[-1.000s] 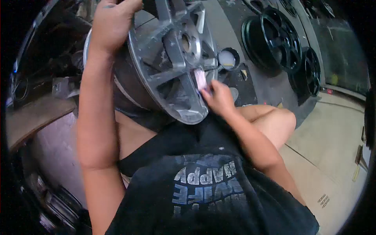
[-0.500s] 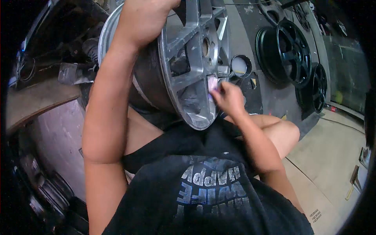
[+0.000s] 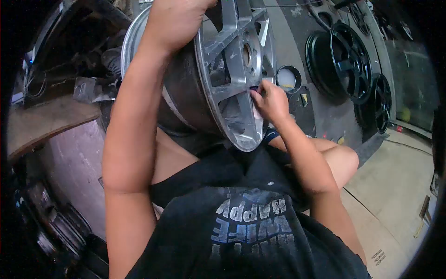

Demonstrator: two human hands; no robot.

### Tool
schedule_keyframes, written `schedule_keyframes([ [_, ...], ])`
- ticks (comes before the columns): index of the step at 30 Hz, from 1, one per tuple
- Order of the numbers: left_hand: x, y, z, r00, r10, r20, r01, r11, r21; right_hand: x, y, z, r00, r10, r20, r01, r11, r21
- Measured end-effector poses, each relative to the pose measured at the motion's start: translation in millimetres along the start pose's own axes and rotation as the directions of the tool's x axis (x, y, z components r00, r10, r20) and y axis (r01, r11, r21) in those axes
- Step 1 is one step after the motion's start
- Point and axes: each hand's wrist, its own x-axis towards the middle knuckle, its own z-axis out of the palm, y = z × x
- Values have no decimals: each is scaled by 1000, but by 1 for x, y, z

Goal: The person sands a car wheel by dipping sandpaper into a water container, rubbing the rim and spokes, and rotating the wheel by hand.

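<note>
A bare grey alloy wheel (image 3: 238, 88) with broad spokes stands tilted between my legs. At the top of its rim is my left hand (image 3: 179, 23), bent over the edge as if holding it steady; its fingertips are hidden behind the wheel and the frame's edge. My right hand (image 3: 273, 102) is closed in a pinch against a spoke on the wheel's face. Between its fingers and the metal shows a small pale pink piece (image 3: 256, 113), like folded sandpaper, mostly covered by the hand.
A round container of whitish liquid (image 3: 288, 79) stands right of the wheel. Farther right are a dark painted wheel (image 3: 350, 63) and another dark wheel (image 3: 382, 104) behind it. A wooden board edge (image 3: 51, 130) lies at left, and black wheels or rims (image 3: 55, 223) sit lower left.
My right hand has moved slightly up along the spoke, still pressed to the wheel. The wheel appears shifted a little right with the view. My left hand stays on the rim.
</note>
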Motion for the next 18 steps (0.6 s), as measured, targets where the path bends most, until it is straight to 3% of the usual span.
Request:
schedule_keyframes([
  [2, 1, 2, -2, 999, 39, -11, -38, 999, 10, -21, 11, 7, 999, -35, 0, 35, 999, 27],
  [4, -1, 6, -3, 997, -81, 8, 81, 997, -5, -53, 4, -9, 994, -10, 106, 4, 998, 60],
  [7, 1, 2, 0, 992, -121, 25, 122, 991, -46, -34, 9, -5, 988, -40, 146, 35, 999, 41],
  [9, 0, 5, 2, 995, -88, 43, 90, 994, -55, 4, 9, 10, 996, -81, -21, 80, 995, -65],
  [13, -4, 10, -3, 992, -117, 54, 119, 992, -38, -21, 1, 1, 1000, -21, 2, 21, 1000, -8],
  [17, 4, -3, 0, 999, 13, -47, -12, 999, 37, -57, 7, -18, 985, -8, 173, 3, 1000, 31],
  [18, 4, 8, 1, 995, -103, 6, 103, 994, 26, -45, 9, -12, 992, -60, 111, 58, 998, 20],
])
